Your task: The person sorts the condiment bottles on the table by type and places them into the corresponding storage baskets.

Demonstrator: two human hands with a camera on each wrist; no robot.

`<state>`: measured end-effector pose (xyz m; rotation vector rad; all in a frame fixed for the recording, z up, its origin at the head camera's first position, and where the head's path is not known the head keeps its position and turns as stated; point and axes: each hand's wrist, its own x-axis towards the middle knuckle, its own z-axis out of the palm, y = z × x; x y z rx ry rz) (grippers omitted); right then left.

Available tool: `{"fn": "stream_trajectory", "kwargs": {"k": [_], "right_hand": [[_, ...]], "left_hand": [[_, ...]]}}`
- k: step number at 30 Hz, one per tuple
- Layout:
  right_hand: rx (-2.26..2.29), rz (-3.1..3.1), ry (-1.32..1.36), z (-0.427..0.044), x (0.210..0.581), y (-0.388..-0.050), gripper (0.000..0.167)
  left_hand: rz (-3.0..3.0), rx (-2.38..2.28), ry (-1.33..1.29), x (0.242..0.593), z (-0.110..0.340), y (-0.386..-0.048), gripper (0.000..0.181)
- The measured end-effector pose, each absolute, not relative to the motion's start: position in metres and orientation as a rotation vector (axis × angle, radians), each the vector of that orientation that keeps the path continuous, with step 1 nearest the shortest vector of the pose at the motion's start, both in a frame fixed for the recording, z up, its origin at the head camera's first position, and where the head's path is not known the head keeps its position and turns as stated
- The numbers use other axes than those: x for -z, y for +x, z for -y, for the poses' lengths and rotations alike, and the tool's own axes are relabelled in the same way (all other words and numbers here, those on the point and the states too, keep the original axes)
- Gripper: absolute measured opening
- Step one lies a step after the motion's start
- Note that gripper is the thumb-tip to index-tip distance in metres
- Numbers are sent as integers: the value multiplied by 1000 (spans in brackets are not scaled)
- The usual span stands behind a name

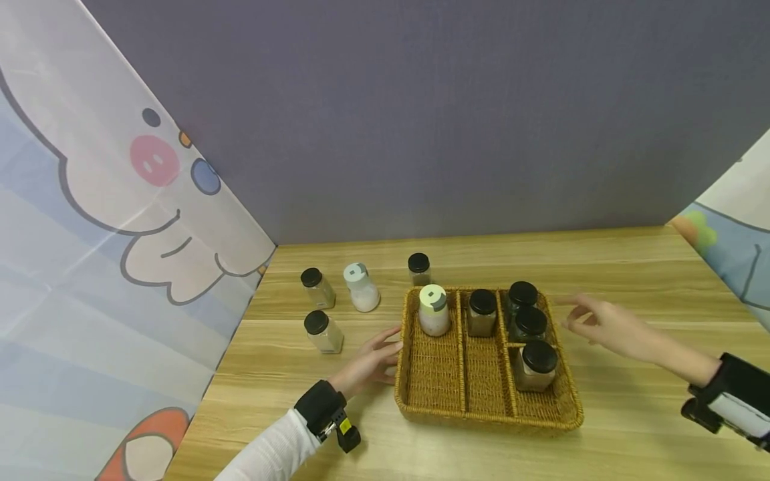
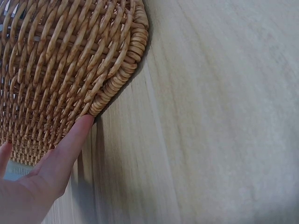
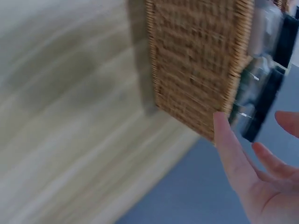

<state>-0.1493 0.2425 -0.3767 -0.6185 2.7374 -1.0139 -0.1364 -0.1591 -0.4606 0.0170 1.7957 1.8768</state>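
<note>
A woven basket (image 1: 430,374) with divided compartments stands on the wooden table. My left hand (image 1: 369,361) rests against its left side; in the left wrist view the straight fingers (image 2: 70,140) touch the wicker wall. Beside the basket's right edge is my right hand (image 1: 607,324), its fingers loosely bent and holding nothing. Inside, a shaker with a pale yellow-green lid (image 1: 434,314) sits in the left compartment. The middle one holds a black-lidded jar (image 1: 481,314). On the right, two dark-lidded jars (image 1: 529,324) share the back compartment, and another jar (image 1: 534,374) occupies the front one.
Left of the basket stand two black-lidded jars, one farther back (image 1: 319,290) and one nearer (image 1: 325,334). A white-lidded shaker (image 1: 363,290) is beside them. Behind the basket's rear left corner is a small jar (image 1: 419,270). A grey panel (image 1: 421,133) borders the table's back.
</note>
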Motion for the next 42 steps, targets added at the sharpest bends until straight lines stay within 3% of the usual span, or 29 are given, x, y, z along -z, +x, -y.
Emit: {"fn": "stream_trajectory", "kwargs": {"k": [8, 18, 28, 42], "right_hand": [[1185, -2545, -605, -247, 401, -146, 44], [1370, -2258, -405, -246, 419, -140, 55], [1388, -2179, -175, -239, 427, -137, 62], [1586, -1953, -49, -233, 438, -131, 69]], "left_hand": [[-1789, -1877, 19, 462, 158, -137, 63], [-1783, -1879, 35, 463, 157, -138, 61], [-1786, -1885, 28, 459, 155, -137, 59], [-1809, -1845, 17, 456, 159, -137, 62]]}}
